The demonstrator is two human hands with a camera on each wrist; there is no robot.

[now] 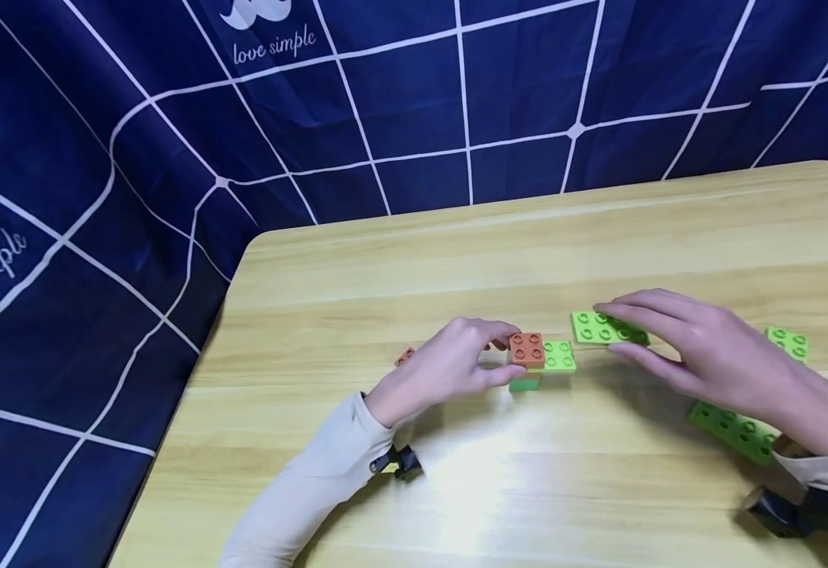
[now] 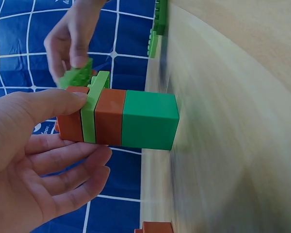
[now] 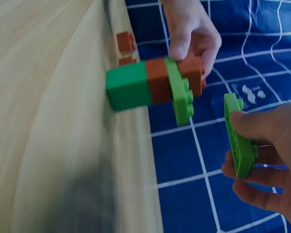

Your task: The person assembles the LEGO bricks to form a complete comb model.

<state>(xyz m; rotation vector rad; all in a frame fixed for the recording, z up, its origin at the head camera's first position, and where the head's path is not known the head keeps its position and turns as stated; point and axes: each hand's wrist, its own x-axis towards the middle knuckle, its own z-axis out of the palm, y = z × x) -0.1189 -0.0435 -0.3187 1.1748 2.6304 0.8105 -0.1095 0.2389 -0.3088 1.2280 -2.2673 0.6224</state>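
A small stack of toy building bricks stands on the table: a dark green brick (image 2: 150, 119) at the bottom, an orange-red brick (image 2: 109, 116) above it, a light green plate (image 1: 559, 356) sticking out to the right, and another orange-red brick (image 1: 527, 349) on top. My left hand (image 1: 449, 359) pinches the stack near its top between thumb and fingers. Up to the right, my right hand (image 1: 705, 347) pinches a second light green studded plate (image 1: 591, 328) by its right part. The right wrist view shows this plate (image 3: 238, 138) apart from the stack.
Behind my right forearm lies a light green piece (image 1: 787, 342), and a longer green one (image 1: 733, 430) lies partly beneath it. Orange-red bricks (image 3: 126, 42) sit beyond the left hand. The wooden table (image 1: 357, 276) meets a blue curtain with white lines (image 1: 414, 110) at the back.
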